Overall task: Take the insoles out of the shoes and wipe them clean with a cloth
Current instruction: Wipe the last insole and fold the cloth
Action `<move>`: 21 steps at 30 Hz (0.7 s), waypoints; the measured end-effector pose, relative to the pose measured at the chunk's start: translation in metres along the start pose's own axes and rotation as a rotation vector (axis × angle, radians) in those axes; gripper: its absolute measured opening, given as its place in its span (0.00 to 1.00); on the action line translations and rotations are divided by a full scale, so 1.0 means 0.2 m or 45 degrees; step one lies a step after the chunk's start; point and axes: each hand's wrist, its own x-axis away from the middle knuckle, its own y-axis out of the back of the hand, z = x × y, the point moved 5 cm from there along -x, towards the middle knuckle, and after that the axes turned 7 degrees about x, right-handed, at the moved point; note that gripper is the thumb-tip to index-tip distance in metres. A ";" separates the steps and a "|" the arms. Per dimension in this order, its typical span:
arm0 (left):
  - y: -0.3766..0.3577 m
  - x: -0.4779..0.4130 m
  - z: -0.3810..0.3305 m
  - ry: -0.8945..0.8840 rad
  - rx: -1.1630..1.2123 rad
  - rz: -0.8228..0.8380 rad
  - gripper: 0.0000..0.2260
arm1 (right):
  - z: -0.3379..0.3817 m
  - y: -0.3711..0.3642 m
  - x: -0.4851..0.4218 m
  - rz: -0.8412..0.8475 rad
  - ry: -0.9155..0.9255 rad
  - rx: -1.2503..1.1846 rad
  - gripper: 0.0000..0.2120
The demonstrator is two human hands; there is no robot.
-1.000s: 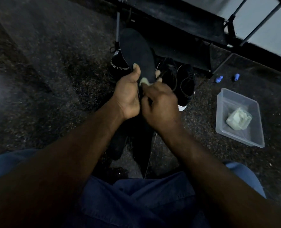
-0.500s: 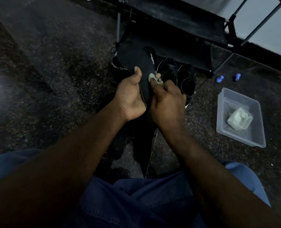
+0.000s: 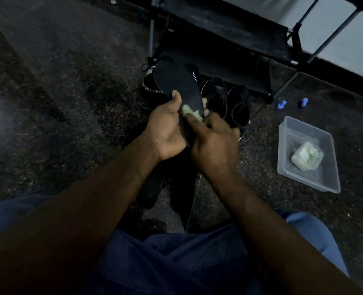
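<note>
My left hand [image 3: 165, 130] grips a black insole [image 3: 177, 84] by its lower end, thumb on its face, toe end pointing away from me. A small pale green cloth [image 3: 190, 111] is pressed against the insole's lower part by my right hand [image 3: 214, 143], which pinches it in its fingertips. Behind the insole stands a black shoe with white SPORT lettering [image 3: 151, 90]. Two more black shoes [image 3: 216, 94] [image 3: 240, 107] sit to its right on the floor.
A clear plastic tub [image 3: 327, 182] at right holds another pale folded cloth [image 3: 307, 157]. Two small blue caps [image 3: 281, 104] [image 3: 303, 102] lie beyond it. A dark metal rack [image 3: 229, 28] stands at the back. Dark shapes lie on the speckled floor between my knees.
The insole has tilted so its face shows again. My right hand slid the cloth down and left along the insole's lower part.
</note>
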 end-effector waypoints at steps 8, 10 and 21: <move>-0.01 0.01 -0.01 0.002 0.032 0.012 0.32 | 0.01 0.00 0.01 0.005 0.065 0.001 0.24; -0.02 0.01 0.00 0.030 0.043 0.034 0.33 | -0.04 0.01 -0.01 -0.014 -0.085 -0.068 0.26; -0.02 0.00 0.00 -0.012 0.004 -0.018 0.30 | 0.04 0.00 0.04 0.024 0.074 -0.028 0.26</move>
